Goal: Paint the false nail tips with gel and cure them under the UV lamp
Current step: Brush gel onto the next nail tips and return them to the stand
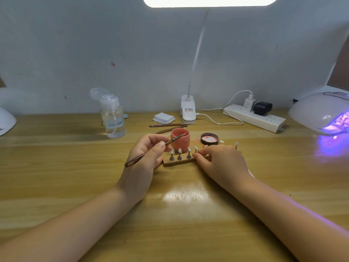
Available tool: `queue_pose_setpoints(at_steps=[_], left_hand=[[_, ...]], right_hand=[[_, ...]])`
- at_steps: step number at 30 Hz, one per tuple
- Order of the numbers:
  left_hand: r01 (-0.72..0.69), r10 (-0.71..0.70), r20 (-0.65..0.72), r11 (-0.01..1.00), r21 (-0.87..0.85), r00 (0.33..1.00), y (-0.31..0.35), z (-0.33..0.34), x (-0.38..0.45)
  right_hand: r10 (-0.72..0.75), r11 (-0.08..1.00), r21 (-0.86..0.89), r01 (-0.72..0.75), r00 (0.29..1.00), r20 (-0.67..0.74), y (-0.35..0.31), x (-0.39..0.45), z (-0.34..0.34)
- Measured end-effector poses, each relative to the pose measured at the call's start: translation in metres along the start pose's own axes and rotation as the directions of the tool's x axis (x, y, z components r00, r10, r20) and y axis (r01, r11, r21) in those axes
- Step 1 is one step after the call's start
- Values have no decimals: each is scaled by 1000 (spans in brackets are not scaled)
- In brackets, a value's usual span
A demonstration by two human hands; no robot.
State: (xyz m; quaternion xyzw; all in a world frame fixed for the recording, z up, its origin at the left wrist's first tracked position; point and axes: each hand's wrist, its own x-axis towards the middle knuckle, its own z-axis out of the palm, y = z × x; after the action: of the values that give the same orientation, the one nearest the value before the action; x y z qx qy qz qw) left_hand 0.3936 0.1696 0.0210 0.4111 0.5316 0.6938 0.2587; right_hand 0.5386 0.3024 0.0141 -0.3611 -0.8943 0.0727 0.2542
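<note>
The false nail tips (179,150) stand on little pegs in a small wooden block (176,162) on the table (75,167), right between the two hands. The left hand (145,157) pinches a thin brush (151,151) whose tip points over the open pink gel jar (180,139) just behind the block, and the right hand (221,161) pinches the block's right end. Past the right hand sit the jar lid (209,138) and, far off, the glowing UV lamp (321,114).

head view, close, looking down at table (56,167)
</note>
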Motion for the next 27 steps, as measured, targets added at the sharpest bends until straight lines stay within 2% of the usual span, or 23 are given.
queue_pose_setpoints(at_steps=[6,12,17,21,27], left_hand=[[6,-6,-1,1000,-4,1000,1,1,-1],[2,-2,7,1000,5,1000,-1,2,-1],[-106,109,-5,976,192,994,-1,1,-3],[-155,194,-74,921,357,978,10,0,3],[-12,54,-83,897,442,995,41,-6,37]], right_hand=[[-21,996,-81,23,1000,22,-3,4,0],[-117,989,-95,112,992,-43,-3,-2,-1],[-114,972,179,149,975,-193,1,-8,-4],[-69,925,352,146,973,-221,-1,-8,-5],[-54,882,447,149,974,-218,0,-8,-5]])
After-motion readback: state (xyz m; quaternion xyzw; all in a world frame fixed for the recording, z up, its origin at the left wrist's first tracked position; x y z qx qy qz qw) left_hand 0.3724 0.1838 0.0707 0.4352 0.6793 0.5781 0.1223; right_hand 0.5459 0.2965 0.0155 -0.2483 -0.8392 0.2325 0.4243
